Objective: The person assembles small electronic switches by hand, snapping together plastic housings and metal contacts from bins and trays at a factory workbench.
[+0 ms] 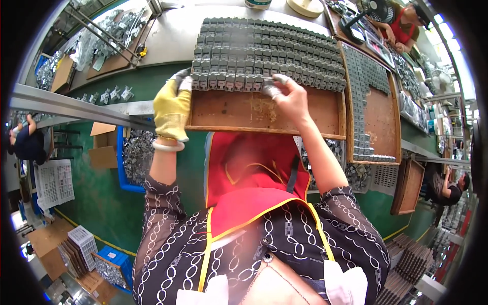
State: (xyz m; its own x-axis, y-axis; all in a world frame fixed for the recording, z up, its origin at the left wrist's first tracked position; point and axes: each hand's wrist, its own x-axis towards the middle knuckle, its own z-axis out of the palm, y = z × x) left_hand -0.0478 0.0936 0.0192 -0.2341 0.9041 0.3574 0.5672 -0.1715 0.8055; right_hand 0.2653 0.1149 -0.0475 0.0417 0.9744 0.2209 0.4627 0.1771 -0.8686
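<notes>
A shallow wooden tray [305,114] lies before me, its far part filled with rows of small grey metal parts [229,56]. My left hand [172,109], in a yellow glove with grey fingertips, is closed at the tray's left edge, gripping the rim beside the front row. My right hand [291,99] is bare except for whitish covers on some fingertips. Thumb and fingers of it pinch a grey metal part at the front row's near side, mostly hidden by the fingers. Bare brown wood shows between that row and the tray's near rim.
A second wooden tray [380,122] of similar parts adjoins on the right. Several loose parts [116,94] stand at the left on green surface. A blue bin [122,168] of metal pieces sits below left. A black fan [373,12] and a co-worker [404,30] are far right.
</notes>
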